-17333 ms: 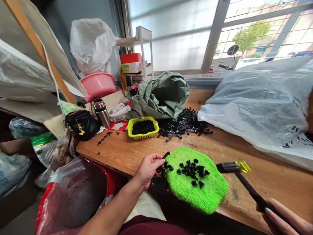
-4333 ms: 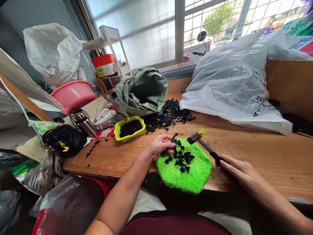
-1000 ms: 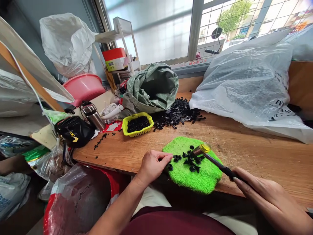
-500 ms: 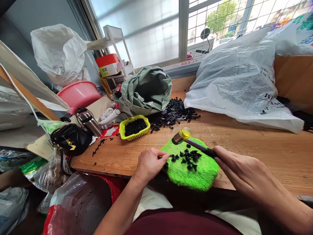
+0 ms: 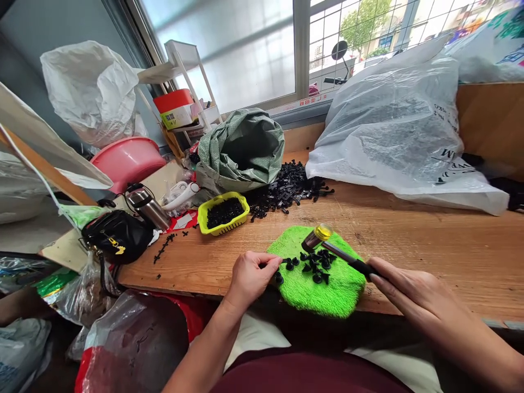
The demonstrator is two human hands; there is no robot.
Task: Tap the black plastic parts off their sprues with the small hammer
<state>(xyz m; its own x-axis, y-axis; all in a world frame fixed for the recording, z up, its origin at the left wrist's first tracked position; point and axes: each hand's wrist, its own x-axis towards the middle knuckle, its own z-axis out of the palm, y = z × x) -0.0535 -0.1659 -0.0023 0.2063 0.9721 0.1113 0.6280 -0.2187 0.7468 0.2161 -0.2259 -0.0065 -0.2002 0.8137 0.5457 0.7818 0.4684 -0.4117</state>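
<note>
A bright green fuzzy pad (image 5: 323, 289) lies at the near edge of the wooden table (image 5: 409, 234), with several small black plastic parts (image 5: 313, 263) on it. My left hand (image 5: 250, 274) pinches a black part strip at the pad's left edge. My right hand (image 5: 403, 286) grips the black handle of a small hammer (image 5: 317, 238) with a yellow-tipped head, which hovers just over the black parts.
A yellow basket (image 5: 223, 212) of black parts sits beyond the pad, beside a loose pile of black parts (image 5: 286, 190) and a green sack (image 5: 241, 147). A large clear plastic bag (image 5: 397, 125) fills the right. A steel flask (image 5: 147, 206), black bag (image 5: 117, 236) and pink basin (image 5: 126, 161) stand left.
The hammer head has come down from its raised position half a second ago to just above the black parts. My left hand stays at the pad's left edge.
</note>
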